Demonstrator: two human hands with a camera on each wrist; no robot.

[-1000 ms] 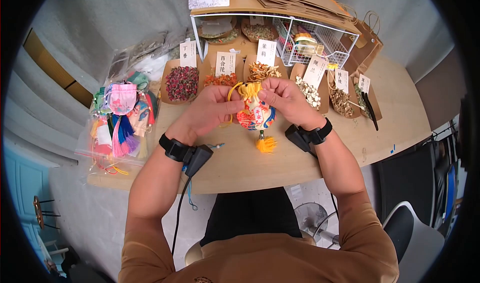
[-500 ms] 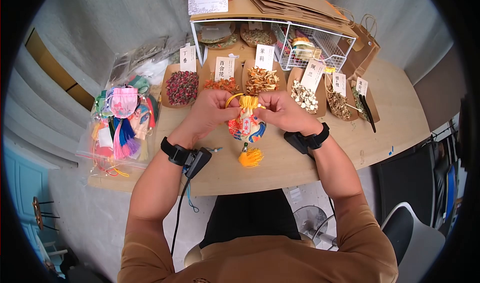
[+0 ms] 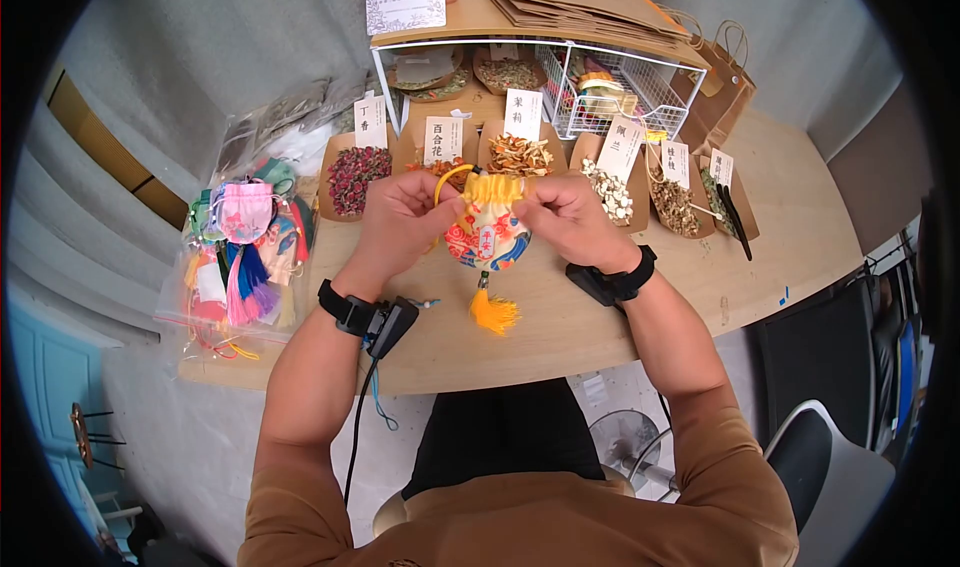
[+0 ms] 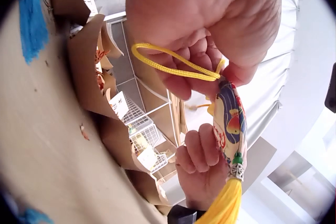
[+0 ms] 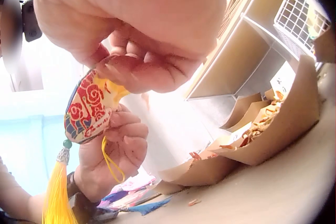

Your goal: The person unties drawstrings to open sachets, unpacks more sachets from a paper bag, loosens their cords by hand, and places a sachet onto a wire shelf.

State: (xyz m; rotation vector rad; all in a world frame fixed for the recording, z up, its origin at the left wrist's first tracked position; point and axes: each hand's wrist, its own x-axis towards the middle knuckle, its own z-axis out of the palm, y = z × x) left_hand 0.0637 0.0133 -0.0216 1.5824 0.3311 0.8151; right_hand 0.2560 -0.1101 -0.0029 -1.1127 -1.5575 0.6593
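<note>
In the head view a drawstring pouch (image 3: 487, 235), cream with red and blue patterns and a yellow gathered neck, is held up over the table. My left hand (image 3: 400, 225) pinches the left side of its neck between thumb and fingers. On the opposite side, my right hand (image 3: 580, 222) grips the neck the same way. A yellow cord loop (image 4: 176, 67) hangs out by the left hand's fingers in the left wrist view. From the pouch's bottom dangles a yellow tassel (image 5: 59, 195) under a green bead (image 5: 67, 143) and a silver cap. The pouch's inside is hidden.
Paper trays of dried flowers and herbs stand behind the hands, including a rosebud tray (image 3: 357, 179) and labelled cards. A wire-framed shelf (image 3: 540, 42) with a white basket (image 3: 640, 92) is at the back. Bagged colourful pouches (image 3: 245, 232) lie left; black tongs (image 3: 738, 222) rest right.
The pouch has shifted left and its tassel hangs lower in the head view. Its bunched yellow neck now looks spread wider between my hands, which both still hold it.
</note>
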